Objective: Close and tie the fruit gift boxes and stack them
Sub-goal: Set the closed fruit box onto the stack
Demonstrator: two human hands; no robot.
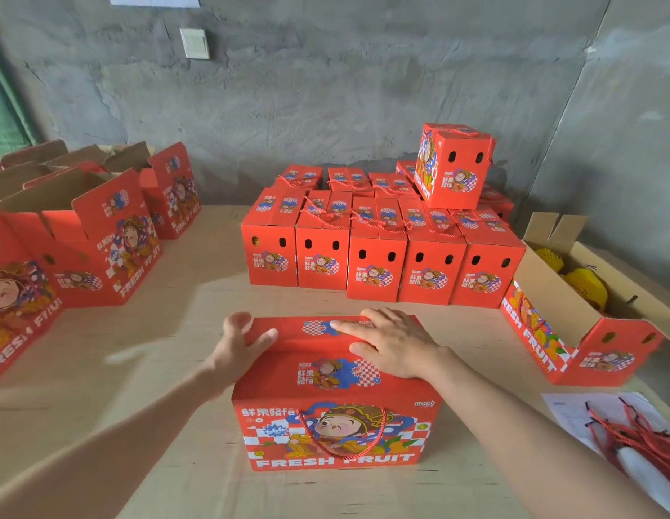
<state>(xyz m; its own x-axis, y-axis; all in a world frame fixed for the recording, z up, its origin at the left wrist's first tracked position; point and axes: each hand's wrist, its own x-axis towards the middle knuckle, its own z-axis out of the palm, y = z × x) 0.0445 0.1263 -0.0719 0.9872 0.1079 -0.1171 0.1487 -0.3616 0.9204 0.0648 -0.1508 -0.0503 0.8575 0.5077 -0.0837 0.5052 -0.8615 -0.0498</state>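
Though open, box [547,294] of yellow-netted fruit [585,285]

The gift box [335,391] is red with a blue-and-white checkered cartoon print. Its rope handle [344,432] is red. The wall [326,88] is grey.

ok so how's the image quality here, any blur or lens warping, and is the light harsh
Head view: the light is soft and even, with only faint shadows and no glare on the front box. Head view: the left hand is slightly blurred, while the right hand is sharper. Head view: the wide lens bows lines on the wall and stretches the open boxes at the left edge.
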